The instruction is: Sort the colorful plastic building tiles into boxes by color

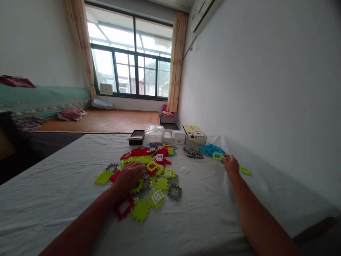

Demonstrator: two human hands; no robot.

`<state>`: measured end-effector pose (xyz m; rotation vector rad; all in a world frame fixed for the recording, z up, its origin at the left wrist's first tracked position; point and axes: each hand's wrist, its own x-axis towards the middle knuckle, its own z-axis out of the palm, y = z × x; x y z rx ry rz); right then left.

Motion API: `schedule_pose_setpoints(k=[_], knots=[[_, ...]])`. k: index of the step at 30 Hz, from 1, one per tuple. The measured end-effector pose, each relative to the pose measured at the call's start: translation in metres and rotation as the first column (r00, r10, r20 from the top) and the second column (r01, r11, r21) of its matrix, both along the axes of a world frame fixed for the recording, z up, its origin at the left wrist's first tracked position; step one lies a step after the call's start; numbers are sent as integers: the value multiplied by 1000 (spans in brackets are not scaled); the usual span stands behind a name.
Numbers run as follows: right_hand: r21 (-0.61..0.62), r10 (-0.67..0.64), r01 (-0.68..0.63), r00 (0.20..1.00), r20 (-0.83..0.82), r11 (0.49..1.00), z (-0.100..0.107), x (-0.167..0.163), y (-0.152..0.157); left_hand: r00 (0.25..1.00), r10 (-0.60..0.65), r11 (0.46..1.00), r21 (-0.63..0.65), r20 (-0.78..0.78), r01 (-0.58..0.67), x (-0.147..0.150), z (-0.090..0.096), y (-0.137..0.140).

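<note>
My left hand (131, 173) rests over a mixed pile of toothed plastic building pieces, fingers loosely apart and touching the pile. Beside its fingertips is a yellow-green frame piece (154, 168) lying over red. Solid yellow-green pieces (141, 210), a red frame piece (124, 207), a grey frame piece (174, 192) and small white lattice pieces (157, 196) lie around it. Out to the right, my right hand (230, 164) pinches another yellow-green frame piece (217, 156) at the edge of a blue heap (211, 150). One more yellow-green frame (245, 170) lies right of that wrist.
A grey heap of pieces (193, 152) sits left of the blue one. Along the back of the cloth-covered table (205, 220) stand a black box (136, 138), a clear plastic container (155, 134), a white box (178, 137) and a yellow carton (194, 135). A wall rises on the right.
</note>
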<state>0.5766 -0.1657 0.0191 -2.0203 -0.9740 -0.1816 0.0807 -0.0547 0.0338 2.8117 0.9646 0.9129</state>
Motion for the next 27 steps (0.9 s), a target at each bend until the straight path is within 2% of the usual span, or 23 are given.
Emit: schedule_pose_setpoints(k=[2,4,6,9,11,14,16,19,21,23,25,27], knots=[[-33,-229,228,973,-26,973,0,32,-32,1000,-5,1000,8,-5,5,1,1,0],[-69,-370,367,927,-53,928,-4,51,-57,1000,-7,1000,13,-3,7,1,2,-1],[-89,-442,437,895,-59,895,-10,59,-69,1000,-2,1000,11,-2,2,1,2,0],[-73,-500,497,865,-37,865,-20,58,-66,999,41,999,22,3,-41,-2,2,-1],[-55,-482,483,875,40,874,-25,55,-57,993,118,992,37,8,-119,-6,-1,-1],[-67,-360,376,917,174,924,-30,51,-44,971,239,971,6,-13,-239,-9,-8,-3],[-90,-286,309,936,205,947,-32,48,-39,974,225,973,-43,-30,-226,-10,-11,-3],[-114,-236,266,945,225,957,-35,46,-36,994,106,992,-71,20,-105,-14,-7,3],[-122,-230,263,945,234,957,-39,48,-36,982,146,989,-47,117,-141,-25,0,12],[-135,-228,263,946,232,955,-43,51,-35,904,360,933,-84,230,-351,-44,5,21],[-160,-216,255,950,226,954,-47,54,-33,766,584,812,-197,267,-550,-67,4,29],[-184,-190,234,955,226,955,-50,53,-32,684,691,721,-296,236,-626,-84,-3,34]])
